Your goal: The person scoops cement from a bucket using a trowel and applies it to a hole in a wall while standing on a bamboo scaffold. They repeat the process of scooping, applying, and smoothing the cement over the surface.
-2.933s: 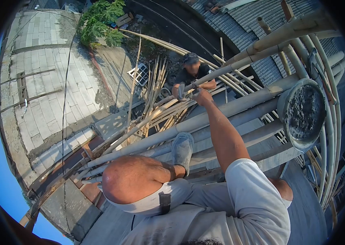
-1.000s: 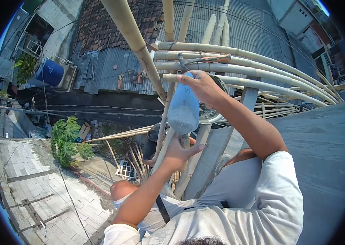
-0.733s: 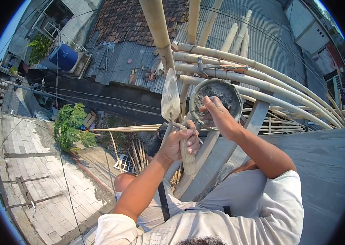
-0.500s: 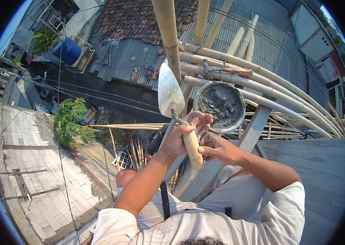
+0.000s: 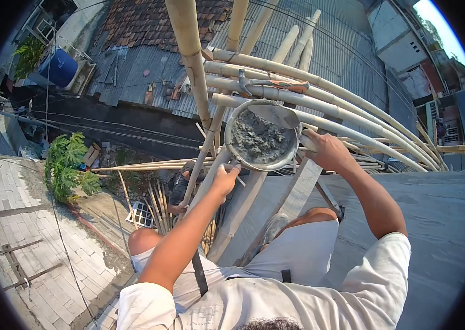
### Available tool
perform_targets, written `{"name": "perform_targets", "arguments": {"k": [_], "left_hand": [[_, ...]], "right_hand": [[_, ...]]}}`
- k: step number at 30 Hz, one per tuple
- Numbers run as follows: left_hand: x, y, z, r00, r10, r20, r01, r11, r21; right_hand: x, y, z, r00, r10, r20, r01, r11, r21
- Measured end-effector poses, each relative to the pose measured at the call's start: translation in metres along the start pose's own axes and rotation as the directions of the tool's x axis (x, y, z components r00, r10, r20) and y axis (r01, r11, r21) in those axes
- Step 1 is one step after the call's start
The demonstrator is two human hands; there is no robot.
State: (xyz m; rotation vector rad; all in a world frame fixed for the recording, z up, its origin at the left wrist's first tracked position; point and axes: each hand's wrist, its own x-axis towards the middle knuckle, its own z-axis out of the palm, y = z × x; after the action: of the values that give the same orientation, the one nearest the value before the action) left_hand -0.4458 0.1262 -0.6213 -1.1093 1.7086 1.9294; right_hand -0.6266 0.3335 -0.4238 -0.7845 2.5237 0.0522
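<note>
"Two bare hands show in the head view. What has each got?"

"The right hand [image 5: 328, 151] holds a trowel [image 5: 279, 116] by its pale handle. Its fingers are bent round the handle; how tightly they press, I cannot tell."

"And the blade?"

"It lies at the far right part of the bowl [image 5: 228, 137], over the grey mortar [image 5: 257, 137], pointing away to the left. Mortar is smeared on it."

"What about the left hand [image 5: 226, 180]?"

"At the bowl's near left edge. The fingers are curled in and the thumb reaches up to the rim. A thin pale strip [image 5: 241, 181] juts out beside them; whether they pinch it, I can't tell."

"Where does the bowl sit?"

"By the bamboo poles [image 5: 348, 110], just on the near side of a hammer [image 5: 292, 85]. The hammer lies across the poles, its head to the left and its orange and dark handle to the right."

"Any writing?"

"Faint print on the chest of the light shirt [image 5: 298, 302], too blurred to read. I can read no brand on the hammer or on the blue tank [image 5: 59, 69]."

"Anyone else?"

"A person in dark clothes [image 5: 178, 190], lower down, partly behind the poles."
</note>
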Motion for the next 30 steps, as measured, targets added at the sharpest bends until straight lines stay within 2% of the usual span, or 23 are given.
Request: {"name": "perform_targets", "arguments": {"k": [1, 3, 4, 7, 8, 9, 10, 12, 13, 14, 15, 16, 17, 18, 19, 20, 21, 23, 25, 26, 28, 29, 30], "left_hand": [[0.008, -0.003, 0.003, 1.000, 0.000, 0.002, 0.000, 1.000, -0.007], [0.031, 0.000, 0.012, 0.991, -0.119, -0.064, 0.092, 0.940, -0.329], [0.046, -0.008, 0.019, 0.999, -0.021, -0.048, -0.003, 0.887, -0.462], [0.076, -0.012, 0.033, 0.999, -0.041, -0.035, 0.017, 0.860, -0.511], [0.054, 0.009, 0.035, 0.994, -0.035, -0.102, -0.020, 0.869, -0.494], [0.057, 0.006, 0.038, 0.995, -0.040, -0.096, -0.014, 0.865, -0.502], [0.062, 0.001, 0.037, 0.997, 0.041, -0.069, -0.073, 0.824, -0.562], [0.065, -0.010, 0.039, 0.975, 0.206, -0.080, -0.208, 0.730, -0.651], [0.078, -0.021, 0.039, 0.978, 0.191, -0.087, -0.201, 0.735, -0.648], [0.106, -0.040, 0.038, 0.953, 0.252, -0.168, -0.302, 0.829, -0.471], [0.121, -0.055, 0.036, 0.922, 0.316, -0.224, -0.370, 0.890, -0.267], [0.119, -0.053, 0.036, 0.884, 0.330, -0.332, -0.389, 0.913, -0.126], [0.121, -0.055, 0.032, 0.879, 0.353, -0.319, -0.403, 0.909, -0.104], [0.112, -0.045, 0.025, 0.889, 0.320, -0.327, -0.357, 0.932, -0.059], [0.101, -0.036, 0.018, 0.897, 0.289, -0.334, -0.312, 0.950, -0.016], [0.079, -0.014, 0.007, 0.952, 0.186, -0.244, -0.204, 0.977, -0.053], [0.089, -0.026, -0.002, 0.927, 0.255, -0.275, -0.262, 0.965, 0.015], [0.101, -0.054, -0.014, 0.893, 0.302, -0.334, -0.345, 0.936, -0.076], [0.056, -0.035, -0.021, 0.900, 0.221, -0.376, -0.212, 0.975, 0.064], [0.060, -0.053, -0.020, 0.822, 0.337, -0.459, -0.325, 0.940, 0.107], [0.045, -0.053, -0.021, 0.827, 0.285, -0.484, -0.285, 0.956, 0.077], [0.040, -0.052, -0.022, 0.830, 0.247, -0.500, -0.256, 0.965, 0.052], [0.039, -0.052, -0.024, 0.820, 0.266, -0.506, -0.251, 0.963, 0.099]], "right_hand": [[0.009, 0.015, -0.003, 0.998, 0.047, -0.040, -0.050, 0.995, -0.090], [0.015, 0.017, -0.030, 0.998, 0.061, 0.021, -0.055, 0.972, -0.227], [0.024, 0.025, -0.029, 0.998, 0.058, 0.018, -0.052, 0.970, -0.236], [0.064, 0.056, 0.004, 0.992, 0.080, -0.095, -0.095, 0.983, -0.160], [0.076, 0.064, 0.020, 0.978, 0.086, -0.190, -0.083, 0.996, 0.025], [0.089, 0.072, 0.034, 0.955, 0.104, -0.279, -0.047, 0.978, 0.205], [0.106, 0.075, 0.050, 0.946, 0.107, -0.305, -0.010, 0.953, 0.302], [0.134, 0.074, 0.083, 0.947, 0.146, -0.287, 0.022, 0.860, 0.510], [0.145, 0.072, 0.100, 0.955, 0.176, -0.240, 0.009, 0.788, 0.615], [0.154, 0.069, 0.113, 0.952, 0.183, -0.247, -0.007, 0.817, 0.577], [0.159, 0.066, 0.129, 0.913, 0.220, -0.343, -0.019, 0.864, 0.503], [0.159, 0.065, 0.132, 0.927, 0.237, -0.291, -0.040, 0.832, 0.553], [0.155, 0.063, 0.130, 0.938, 0.250, -0.240, -0.061, 0.800, 0.597], [0.142, 0.055, 0.129, 0.938, 0.295, -0.181, -0.085, 0.703, 0.706], [0.132, 0.052, 0.140, 0.939, 0.297, -0.174, -0.091, 0.702, 0.707], [0.121, 0.050, 0.150, 0.946, 0.293, -0.139, -0.114, 0.701, 0.704], [0.108, 0.048, 0.159, 0.952, 0.288, -0.106, -0.135, 0.703, 0.698], [0.068, 0.026, 0.166, 0.951, 0.295, -0.092, -0.148, 0.697, 0.701], [0.038, 0.013, 0.184, 0.944, 0.316, -0.092, -0.118, 0.586, 0.801], [0.027, 0.012, 0.189, 0.947, 0.309, -0.090, -0.116, 0.589, 0.800], [0.011, 0.009, 0.197, 0.964, 0.264, -0.039, -0.088, 0.452, 0.888], [0.007, 0.016, 0.201, 0.965, 0.260, -0.039, -0.087, 0.453, 0.887], [0.008, 0.032, 0.201, 0.968, 0.233, -0.089, -0.074, 0.610, 0.789]]}}
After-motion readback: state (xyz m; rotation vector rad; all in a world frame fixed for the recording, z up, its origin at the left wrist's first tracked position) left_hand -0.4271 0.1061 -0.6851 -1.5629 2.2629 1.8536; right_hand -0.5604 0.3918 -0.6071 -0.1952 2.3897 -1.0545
